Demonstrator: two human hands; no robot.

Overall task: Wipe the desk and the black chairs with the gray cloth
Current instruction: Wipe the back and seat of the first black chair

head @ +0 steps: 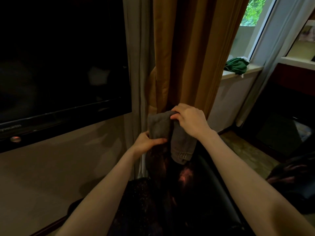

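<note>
The gray cloth (160,126) is held up in front of the brown curtain, folded over, with a hemmed end hanging down. My left hand (148,142) grips its lower left part from below. My right hand (189,120) pinches its top edge from above. Under both hands stands a black chair (209,189), dark and hard to make out, its shiny arm running to the lower right. No desk can be told apart in this view.
A large dark TV screen (59,68) hangs on the left wall. The brown curtain (190,53) and a grey curtain (136,57) hang behind the cloth. A green cloth (237,65) lies on the window sill at right. Dark furniture (286,116) stands at far right.
</note>
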